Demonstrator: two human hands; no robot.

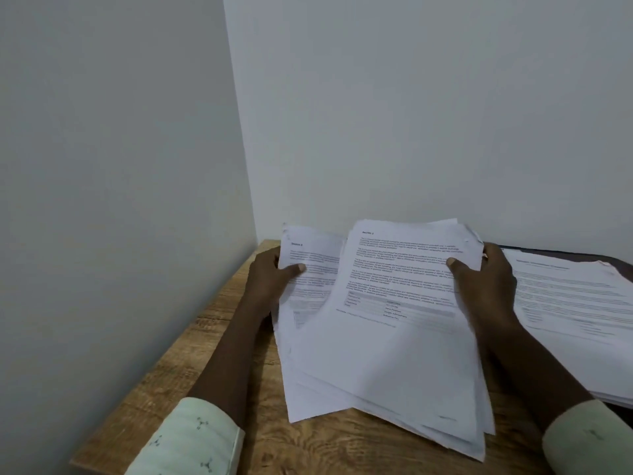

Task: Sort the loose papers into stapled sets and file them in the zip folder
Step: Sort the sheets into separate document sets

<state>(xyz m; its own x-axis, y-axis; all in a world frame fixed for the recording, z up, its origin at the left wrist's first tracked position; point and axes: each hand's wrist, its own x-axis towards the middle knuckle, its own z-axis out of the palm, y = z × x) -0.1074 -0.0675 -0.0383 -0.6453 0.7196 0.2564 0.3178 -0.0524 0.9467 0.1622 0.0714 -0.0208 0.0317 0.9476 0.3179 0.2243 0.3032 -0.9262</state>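
A thick stack of loose printed papers [387,365] is lifted at its far end, its near edge resting on the wooden table [212,341]. My left hand [270,279] grips the left edge of a lower sheet [310,269], thumb on top. My right hand [486,279] holds the right edge of the upper sheets [404,275], thumb pressed on the print. The upper sheets are fanned to the right of the lower one. A second pile of printed papers [575,303] lies flat at the right. No stapler or zip folder shows.
The table stands in a corner, with a wall [120,166] close on the left and another [411,114] right behind. A dark surface [616,260] shows under the right-hand pile. The table's left edge runs diagonally toward me.
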